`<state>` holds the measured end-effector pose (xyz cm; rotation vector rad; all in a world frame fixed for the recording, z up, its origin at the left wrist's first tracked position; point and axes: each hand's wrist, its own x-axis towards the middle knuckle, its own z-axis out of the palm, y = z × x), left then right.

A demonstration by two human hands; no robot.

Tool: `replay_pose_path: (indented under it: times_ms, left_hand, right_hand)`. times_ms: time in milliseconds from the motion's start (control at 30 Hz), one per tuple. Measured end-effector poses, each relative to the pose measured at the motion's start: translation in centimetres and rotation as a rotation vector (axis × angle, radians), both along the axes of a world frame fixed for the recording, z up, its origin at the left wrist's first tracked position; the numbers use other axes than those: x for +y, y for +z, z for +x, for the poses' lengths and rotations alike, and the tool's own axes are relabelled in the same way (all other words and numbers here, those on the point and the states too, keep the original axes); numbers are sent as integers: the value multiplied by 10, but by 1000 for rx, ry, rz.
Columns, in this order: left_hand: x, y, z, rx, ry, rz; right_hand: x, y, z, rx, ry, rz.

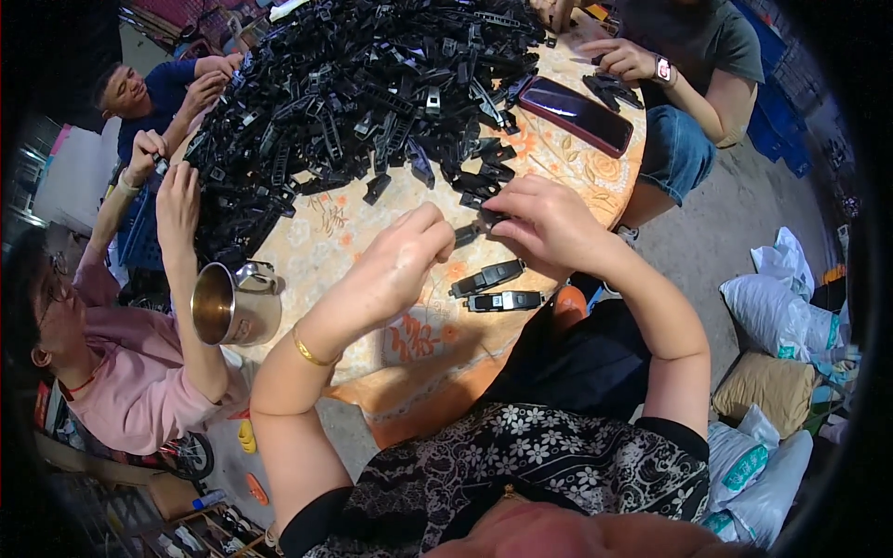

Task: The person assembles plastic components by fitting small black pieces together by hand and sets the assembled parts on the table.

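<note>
A large heap of small black plastic parts point(344, 84) covers the far side of the round table. My left hand point(400, 265) is closed over the near part of the table, its fingertips at one end of a dark plastic part point(466, 234). Just right of it, my right hand point(549, 223) pinches a small black part point(489, 218), mostly hidden by the fingers. Below my hands, a long black plastic piece point(488, 278) lies beside a second black piece point(503, 301) with a light metal-looking middle; they are roughly parallel.
A steel mug point(236, 305) stands at the table's left edge. A phone in a dark red case point(577, 115) lies far right on the patterned tablecloth point(321, 219). Other people sit at left and far right, hands near parts. Stuffed sacks point(772, 312) stand on the floor at right.
</note>
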<state>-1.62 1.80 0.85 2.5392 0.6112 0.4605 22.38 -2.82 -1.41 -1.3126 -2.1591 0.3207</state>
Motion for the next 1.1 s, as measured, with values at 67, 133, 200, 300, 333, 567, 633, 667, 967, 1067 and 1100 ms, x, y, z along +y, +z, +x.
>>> replay_pose_path:
  times_ms: [67,133,200,300,333,567,633,667,967,1067,1100]
  left_hand:
    - [-1,0,2,-64,17,-74]
    - [-1,-1,3,-129,28,-148]
    - [-1,-4,4,-138,224,-139]
    - [5,-3,-3,27,278,-118]
    - [4,-2,-2,28,281,-116]
    - [5,0,5,6,204,-110]
    - [5,0,6,4,175,-131]
    - [4,-3,6,7,183,-116]
    - [41,-27,14,-180,304,-584]
    - [47,-36,22,-60,453,211]
    - [48,-40,21,-62,451,214]
  right_hand:
    - [-1,3,-3,27,41,22]
    - [-4,7,-9,63,86,70]
    - [-2,3,-12,34,70,78]
    - [0,4,-11,-32,30,71]
    - [1,4,-10,-46,35,58]
    - [17,-2,-10,20,272,90]
    - [17,-5,-17,14,257,64]
    - [16,-5,-19,8,243,40]
    - [6,6,-15,57,60,9]
    - [17,-3,-19,-70,-112,194]
    - [22,-9,-19,-127,-145,223]
